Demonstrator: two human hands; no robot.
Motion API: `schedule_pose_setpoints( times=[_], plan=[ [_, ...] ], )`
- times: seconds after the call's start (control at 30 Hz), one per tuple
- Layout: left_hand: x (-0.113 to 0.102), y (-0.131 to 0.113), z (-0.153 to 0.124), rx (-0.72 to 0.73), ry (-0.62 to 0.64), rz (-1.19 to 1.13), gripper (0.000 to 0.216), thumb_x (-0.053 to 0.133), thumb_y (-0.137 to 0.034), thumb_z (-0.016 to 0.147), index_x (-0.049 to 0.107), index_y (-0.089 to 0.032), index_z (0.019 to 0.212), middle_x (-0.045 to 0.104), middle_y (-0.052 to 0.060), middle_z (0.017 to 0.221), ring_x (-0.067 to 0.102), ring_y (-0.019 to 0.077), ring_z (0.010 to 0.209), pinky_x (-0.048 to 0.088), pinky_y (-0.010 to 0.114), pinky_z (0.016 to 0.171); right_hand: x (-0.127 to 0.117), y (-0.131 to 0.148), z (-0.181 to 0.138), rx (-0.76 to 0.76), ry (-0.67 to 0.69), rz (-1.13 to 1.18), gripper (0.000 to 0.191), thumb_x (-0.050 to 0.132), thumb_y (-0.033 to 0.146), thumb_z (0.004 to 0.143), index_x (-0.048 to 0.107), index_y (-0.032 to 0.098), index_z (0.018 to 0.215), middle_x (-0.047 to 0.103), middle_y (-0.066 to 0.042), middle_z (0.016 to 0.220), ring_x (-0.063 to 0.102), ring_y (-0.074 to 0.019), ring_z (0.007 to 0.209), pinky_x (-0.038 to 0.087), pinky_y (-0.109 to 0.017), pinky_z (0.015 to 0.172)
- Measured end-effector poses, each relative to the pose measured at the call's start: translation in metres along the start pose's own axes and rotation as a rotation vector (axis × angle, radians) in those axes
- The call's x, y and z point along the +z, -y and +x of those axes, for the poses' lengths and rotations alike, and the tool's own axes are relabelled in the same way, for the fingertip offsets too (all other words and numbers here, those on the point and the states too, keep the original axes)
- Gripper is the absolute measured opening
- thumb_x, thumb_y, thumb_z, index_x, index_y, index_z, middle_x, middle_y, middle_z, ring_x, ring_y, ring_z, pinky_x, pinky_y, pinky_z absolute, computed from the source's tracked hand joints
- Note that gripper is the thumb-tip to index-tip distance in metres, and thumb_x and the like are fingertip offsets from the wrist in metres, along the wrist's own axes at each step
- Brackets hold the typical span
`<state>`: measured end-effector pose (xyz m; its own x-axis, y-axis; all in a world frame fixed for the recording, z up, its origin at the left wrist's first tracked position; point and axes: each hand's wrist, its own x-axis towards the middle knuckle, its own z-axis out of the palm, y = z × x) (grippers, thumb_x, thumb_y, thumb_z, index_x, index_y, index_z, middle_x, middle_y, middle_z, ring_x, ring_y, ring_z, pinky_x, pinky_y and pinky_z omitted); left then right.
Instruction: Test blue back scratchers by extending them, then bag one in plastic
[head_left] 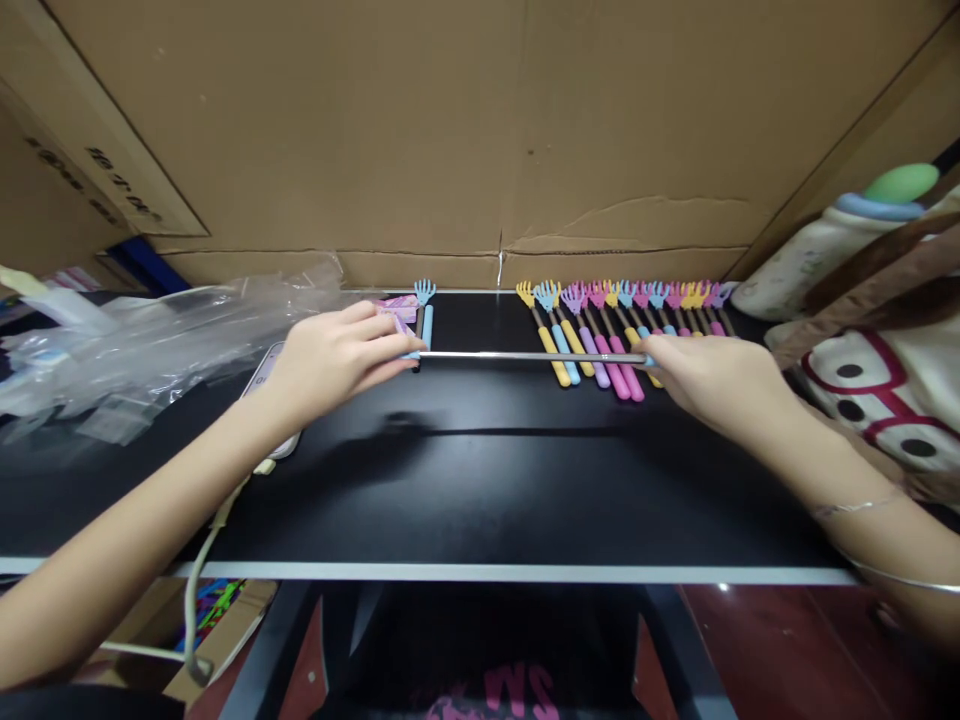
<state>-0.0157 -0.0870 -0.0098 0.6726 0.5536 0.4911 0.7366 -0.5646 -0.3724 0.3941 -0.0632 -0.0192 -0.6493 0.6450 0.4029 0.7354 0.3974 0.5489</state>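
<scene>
Holding 1 metal rod (pixel 525 357) above bench (pixel 480 510), L hand (pixel 334 350) & R hand (pixel 716 380) fingers pinching blue ends (pixel 651 361); I'd keep force in-line, w/o bending.

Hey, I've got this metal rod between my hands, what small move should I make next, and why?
I'd probably ease your right hand toward your left hand to see whether the metal rod slides shorter: its bare metal spans the gap between your hands, while the back scratchers lying in a row show much shorter metal parts.
</scene>
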Motion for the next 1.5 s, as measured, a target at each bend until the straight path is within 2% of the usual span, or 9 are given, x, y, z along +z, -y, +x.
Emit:
schedule_pose_setpoints(
  times=[0.2,0.6,0.83,1.0,1.13,1.23,1.33,1.43,1.5],
  plan=[
    [0.004,-0.025,0.017,0.011,-0.028,-0.044,0.035,0.039,-0.040,0.101,0.070,-0.023,0.095,0.068,0.002,0.079,0.060,0.0184,0.083,0.038,0.028,0.062,-0.010,0.023,0.008,-0.015,-0.013,0.056,0.019,0.041,0.013,0.084,0.058,0.019,0.078,0.058,-0.003,0.060,0.044,-0.0143,0.050,0.016,-0.026,0.050],
    [0.011,-0.025,0.019,-0.084,-0.025,-0.168,0.035,0.040,-0.040,0.101,0.070,-0.023,0.101,0.067,0.004,0.086,0.054,0.0202,0.085,0.039,0.029,0.066,-0.015,0.024,0.016,0.044,0.000,0.093,0.021,0.040,0.010,0.085,0.057,0.018,0.077,0.058,-0.004,0.061,0.046,-0.0152,0.052,0.016,-0.029,0.051],
    [0.010,-0.038,0.030,-0.091,-0.122,-0.089,0.031,0.045,-0.038,0.099,0.072,-0.024,0.097,0.064,0.004,0.080,0.050,0.0213,0.079,0.034,0.029,0.060,-0.012,0.040,0.020,0.060,0.059,0.204,0.018,0.041,0.019,0.090,0.059,0.018,0.086,0.064,-0.004,0.066,0.053,-0.0154,0.054,0.020,-0.026,0.049],
    [0.014,-0.045,0.034,-0.096,-0.092,-0.083,0.030,0.045,-0.038,0.099,0.072,-0.024,0.097,0.064,0.004,0.080,0.051,0.0211,0.080,0.035,0.030,0.061,-0.013,0.049,0.021,0.066,0.050,0.224,0.023,0.041,0.020,0.092,0.062,0.018,0.087,0.069,-0.004,0.071,0.056,-0.0152,0.054,0.021,-0.025,0.049],
    [0.012,-0.041,0.031,-0.089,-0.043,-0.102,0.033,0.043,-0.041,0.100,0.071,-0.025,0.098,0.065,0.004,0.082,0.056,0.0197,0.082,0.034,0.028,0.058,-0.018,0.046,0.020,0.090,0.000,0.264,0.029,0.039,0.030,0.096,0.064,0.019,0.087,0.069,-0.005,0.071,0.058,-0.0169,0.057,0.019,-0.027,0.048],
    [0.004,-0.033,0.029,-0.121,-0.008,-0.144,0.032,0.044,-0.044,0.099,0.071,-0.026,0.099,0.069,0.003,0.089,0.060,0.0186,0.089,0.035,0.027,0.060,-0.021,0.034,0.018,0.149,0.014,0.430,0.030,0.044,0.042,0.095,0.065,0.020,0.089,0.068,-0.004,0.069,0.059,-0.0175,0.059,0.022,-0.027,0.049],
    [-0.003,-0.024,0.027,-0.232,0.024,-0.230,0.027,0.051,-0.045,0.096,0.071,-0.027,0.097,0.070,0.002,0.097,0.062,0.0184,0.094,0.036,0.025,0.062,-0.021,0.014,0.016,0.203,0.106,0.769,0.031,0.052,0.051,0.091,0.064,0.022,0.092,0.066,-0.002,0.068,0.057,-0.0156,0.057,0.031,-0.027,0.052],
    [-0.006,-0.014,0.026,-0.328,0.057,-0.448,0.025,0.057,-0.046,0.091,0.071,-0.025,0.095,0.070,0.001,0.100,0.063,0.0183,0.093,0.042,0.024,0.071,-0.020,-0.001,0.015,0.274,0.185,1.139,0.034,0.056,0.052,0.088,0.063,0.020,0.095,0.061,0.000,0.063,0.053,-0.0126,0.053,0.036,-0.026,0.053],
    [-0.005,-0.009,0.026,-0.374,0.069,-0.656,0.029,0.060,-0.049,0.088,0.069,-0.023,0.096,0.070,0.002,0.103,0.064,0.0192,0.095,0.045,0.026,0.078,-0.019,-0.004,0.015,0.367,0.174,1.332,0.033,0.059,0.050,0.088,0.061,0.018,0.095,0.057,0.002,0.057,0.051,-0.0108,0.050,0.036,-0.025,0.051]
  ],
)
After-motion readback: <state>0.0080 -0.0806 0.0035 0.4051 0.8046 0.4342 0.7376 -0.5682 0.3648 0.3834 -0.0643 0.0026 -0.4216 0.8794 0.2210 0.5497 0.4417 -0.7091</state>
